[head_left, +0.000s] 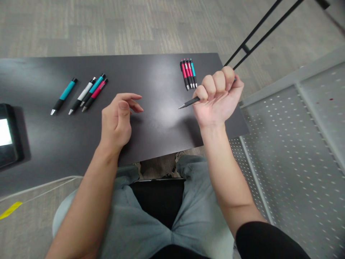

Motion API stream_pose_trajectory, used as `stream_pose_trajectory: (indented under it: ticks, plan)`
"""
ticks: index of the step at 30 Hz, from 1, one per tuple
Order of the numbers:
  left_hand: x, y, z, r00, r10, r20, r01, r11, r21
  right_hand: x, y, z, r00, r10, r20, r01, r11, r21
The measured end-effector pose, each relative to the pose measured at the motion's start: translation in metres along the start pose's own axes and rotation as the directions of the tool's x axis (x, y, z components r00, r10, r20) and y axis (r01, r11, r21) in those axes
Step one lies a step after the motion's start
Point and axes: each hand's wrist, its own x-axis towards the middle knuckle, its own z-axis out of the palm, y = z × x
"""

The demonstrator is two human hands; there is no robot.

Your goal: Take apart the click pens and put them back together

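My right hand [218, 95] is closed in a fist round a dark pen [189, 103], whose metal tip points left just above the black table [151, 144]. My left hand [118, 117] rests on the table with its fingers loosely curled and apart, holding nothing. Several pens lie at the far left: a teal one [64, 95] apart, then a white [83, 95], a teal [94, 88] and a red one [95, 94] side by side. A tight group of red and teal pens [188, 73] lies at the far right, just beyond my right hand.
A dark device with a lit screen [7, 135] sits at the table's left edge. A grey perforated metal shelf [296, 151] stands to the right. Black metal bars [258, 34] cross the carpet beyond. My knees in grey trousers [194, 216] show below the table.
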Motion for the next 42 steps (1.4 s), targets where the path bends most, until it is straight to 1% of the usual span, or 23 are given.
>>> stream_pose_trajectory:
  ticks: [2,4,7,10,16,17,19,20,21,22,23,25,28,30,31,33,35,38,40,41,42]
  plan:
    - [0.0,-0.003,0.0,1.0,-0.002,0.01,0.002,1.0,0.009,0.002,-0.005,-0.004,0.996,0.001,0.094,-0.001,1.0,-0.004]
    - [0.0,-0.006,0.0,1.0,0.005,0.02,-0.006,1.0,0.019,0.002,-0.01,-0.007,0.986,-0.022,0.167,0.032,0.998,-0.058]
    - [0.001,-0.011,0.0,1.0,0.015,0.022,-0.015,1.0,0.009,0.0,-0.016,-0.005,0.982,-0.095,0.164,0.122,0.979,-0.161]
    - [0.002,-0.011,-0.001,0.999,-0.014,0.051,0.013,1.0,0.024,-0.003,-0.017,-0.002,0.971,-0.117,0.21,0.154,0.974,-0.169]
    - [0.001,-0.006,-0.001,0.997,-0.042,0.066,0.034,0.993,0.114,-0.002,-0.018,-0.013,0.94,-0.021,0.34,0.083,0.982,-0.17]
    - [0.001,-0.006,-0.001,0.996,-0.042,0.073,0.033,0.992,0.124,-0.002,-0.019,-0.014,0.928,-0.006,0.373,0.084,0.978,-0.192]
    - [0.002,-0.007,-0.001,0.997,-0.036,0.073,0.026,0.991,0.131,-0.002,-0.022,-0.013,0.907,0.082,0.413,0.063,0.944,-0.324]
    - [0.002,-0.007,0.0,0.997,-0.029,0.066,0.021,0.992,0.127,-0.002,-0.023,-0.011,0.909,0.135,0.395,0.045,0.909,-0.414]
    - [0.002,-0.008,0.0,0.998,-0.023,0.059,0.016,0.993,0.12,-0.002,-0.025,-0.008,0.923,0.167,0.347,0.029,0.868,-0.495]
    - [0.003,-0.009,0.001,0.998,-0.016,0.053,0.01,0.994,0.11,-0.003,-0.027,-0.005,0.943,0.169,0.286,0.019,0.832,-0.555]
    - [0.003,-0.011,0.001,0.999,-0.011,0.051,0.006,0.995,0.098,-0.003,-0.029,-0.001,0.962,0.146,0.23,0.02,0.805,-0.594]
    - [0.003,-0.014,0.004,0.998,0.0,0.056,-0.005,0.997,0.077,-0.002,-0.034,0.004,0.987,0.04,0.157,0.071,0.762,-0.644]
    - [0.005,-0.018,0.009,0.997,0.028,0.069,-0.032,0.997,0.064,-0.001,-0.047,0.004,0.988,-0.113,0.103,0.153,0.682,-0.715]
    - [0.006,-0.02,0.013,0.997,0.046,0.065,-0.049,0.998,0.049,0.0,-0.057,-0.002,0.986,-0.153,0.068,0.15,0.628,-0.764]
    - [0.007,-0.02,0.014,0.997,0.047,0.06,-0.049,0.998,0.039,0.002,-0.062,-0.007,0.984,-0.171,0.043,0.136,0.586,-0.799]
    - [0.01,-0.017,0.016,0.998,0.02,0.055,-0.022,0.999,0.032,0.011,-0.072,-0.017,0.981,-0.193,-0.021,0.074,0.475,-0.877]
    - [0.012,-0.012,0.016,0.995,-0.056,0.078,0.052,0.997,0.054,0.03,-0.08,-0.028,0.975,-0.208,-0.077,-0.008,0.313,-0.95]
    - [0.014,-0.003,0.016,0.975,-0.172,0.139,0.162,0.983,0.084,0.076,-0.085,-0.038,0.979,-0.159,-0.124,-0.116,0.061,-0.991]
    - [0.016,-0.001,0.017,0.97,-0.192,0.148,0.182,0.98,0.076,0.109,-0.082,-0.04,0.977,-0.132,-0.169,-0.182,-0.091,-0.979]
    - [0.017,0.0,0.017,0.972,-0.189,0.139,0.18,0.981,0.072,0.123,-0.079,-0.041,0.974,-0.106,-0.202,-0.217,-0.157,-0.964]
    - [0.018,0.0,0.017,0.975,-0.184,0.121,0.176,0.982,0.071,0.136,-0.076,-0.042,0.971,-0.096,-0.219,-0.233,-0.18,-0.956]
